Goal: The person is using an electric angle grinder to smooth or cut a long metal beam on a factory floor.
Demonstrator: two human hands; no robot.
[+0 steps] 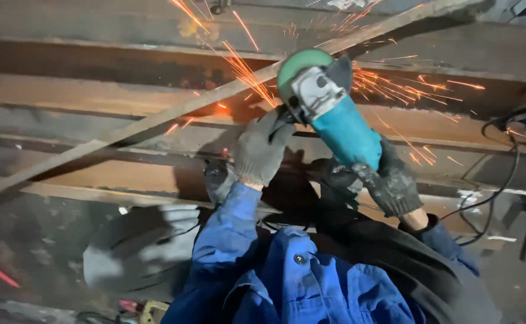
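Head cam, 1 grinder (335, 114), 2 gloved hands

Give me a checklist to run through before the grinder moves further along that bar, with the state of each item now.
1. Both hands on the tool: left hand by the head, right hand around the teal angle grinder. Ok.
2. Gloves on both hands: ok.
3. Disc meeting the slanted steel bar: sparks fly from the contact. Ok.
4. Black cable away from the disc: it hangs at the right, apart from it. Ok.
5. Sparks away from the blue jacket: they spray up and sideways. Ok.
6. Eye protection: cannot tell.
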